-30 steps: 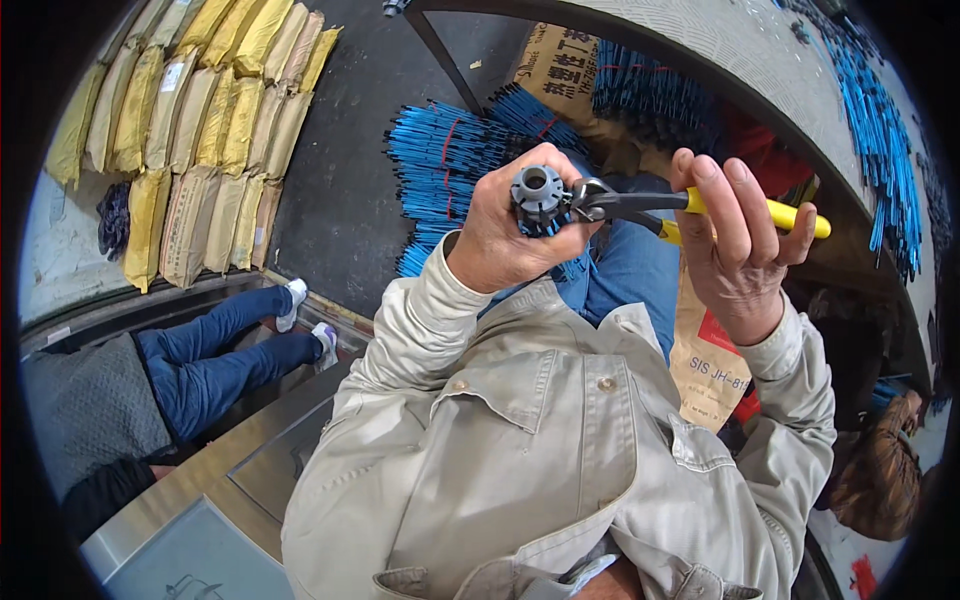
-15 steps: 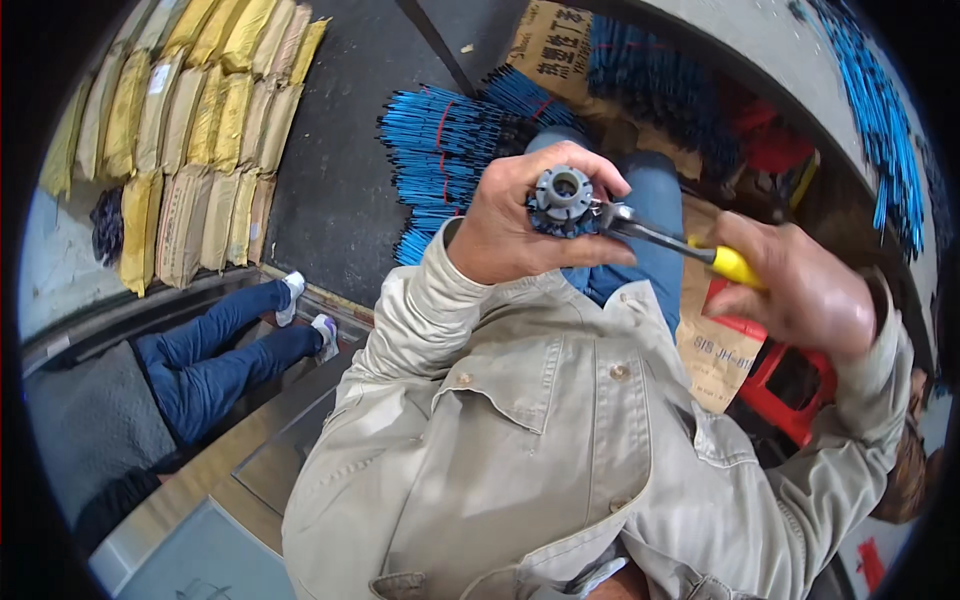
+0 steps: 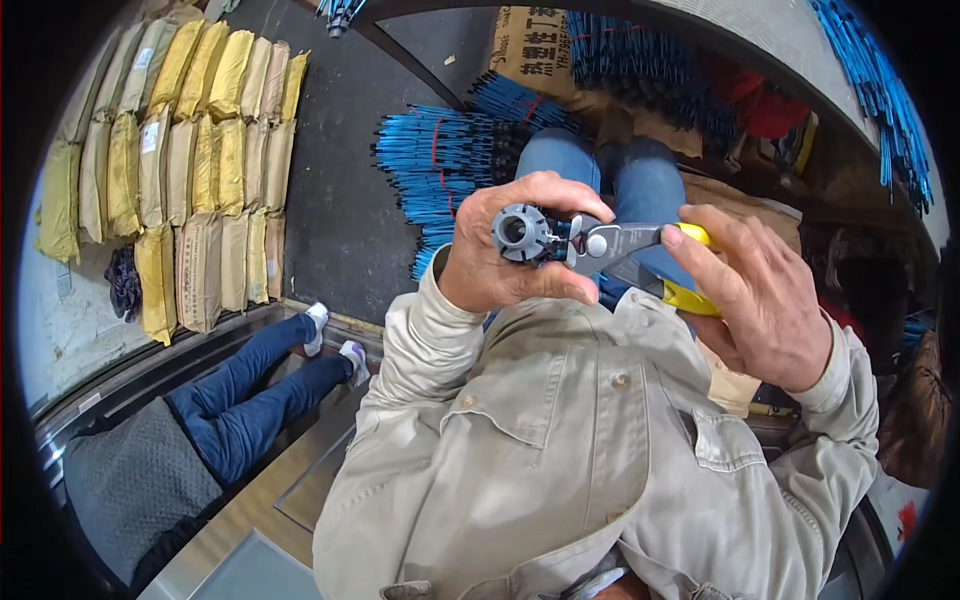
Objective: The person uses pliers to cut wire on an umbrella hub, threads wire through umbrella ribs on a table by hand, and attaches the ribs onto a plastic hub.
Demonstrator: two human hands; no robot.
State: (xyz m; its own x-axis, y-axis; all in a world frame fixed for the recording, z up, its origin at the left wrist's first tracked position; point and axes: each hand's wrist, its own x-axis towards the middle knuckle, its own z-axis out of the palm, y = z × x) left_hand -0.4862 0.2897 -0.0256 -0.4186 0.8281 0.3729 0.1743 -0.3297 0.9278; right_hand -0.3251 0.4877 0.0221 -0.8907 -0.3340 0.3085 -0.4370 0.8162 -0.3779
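My left hand point(image 3: 480, 240) is closed round a grey, notched ring-shaped fitting point(image 3: 508, 238) with a round hole in its middle. Dark, small parts show beside the ring; what lies deeper in the palm is hidden. Yellow-handled pliers point(image 3: 630, 240) are in my right hand point(image 3: 765, 290), their two grips spread apart between thumb and fingers. The metal jaws reach the side of the fitting, near my left fingertips. Exactly what the jaws bite on I cannot tell. Both hands are in front of my chest, over my knees.
Bundles of thin blue rods with black ends point(image 3: 440, 150) lie beyond my left hand, some with red bands. More blue rods point(image 3: 880, 100) rest on the grey surface at the upper right. Stacked yellow and tan sacks point(image 3: 190, 170) stand at left, near another person's legs point(image 3: 250, 370).
My right hand has moved inward, and the pliers now show their broad side with the grips spread. My left hand and the fitting have shifted slightly left and toward me.
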